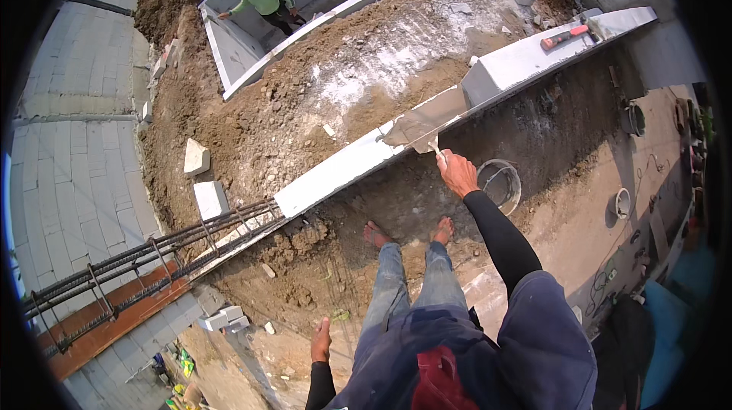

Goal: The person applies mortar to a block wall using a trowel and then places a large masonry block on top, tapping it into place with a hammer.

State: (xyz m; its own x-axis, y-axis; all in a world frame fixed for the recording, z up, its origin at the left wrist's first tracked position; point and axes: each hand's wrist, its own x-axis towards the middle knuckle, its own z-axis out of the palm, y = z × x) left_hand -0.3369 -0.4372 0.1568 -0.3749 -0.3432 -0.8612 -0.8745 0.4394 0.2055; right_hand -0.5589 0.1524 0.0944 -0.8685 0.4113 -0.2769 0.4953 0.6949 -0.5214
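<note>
My right hand (pixel 457 173) is closed around the handle of a trowel (pixel 424 142). Its blade rests at the near edge of a low white block wall (pixel 335 173), against a layer of grey-brown mortar (pixel 438 114) spread on top. Right of the mortar, a taller white block (pixel 499 74) sits on the wall. Farther along lies a tool with a red and black handle (pixel 563 38). My left hand (pixel 321 343) hangs low beside my leg, away from the wall, its fingers loosely extended and holding nothing visible.
A round bucket (pixel 518 189) stands right of my bare feet. Steel rebar (pixel 160 257) extends from the wall's left end. Loose white blocks (pixel 210 200) lie on rough soil beyond it. Another person (pixel 267 2) in green stands inside a walled pit (pixel 320 25).
</note>
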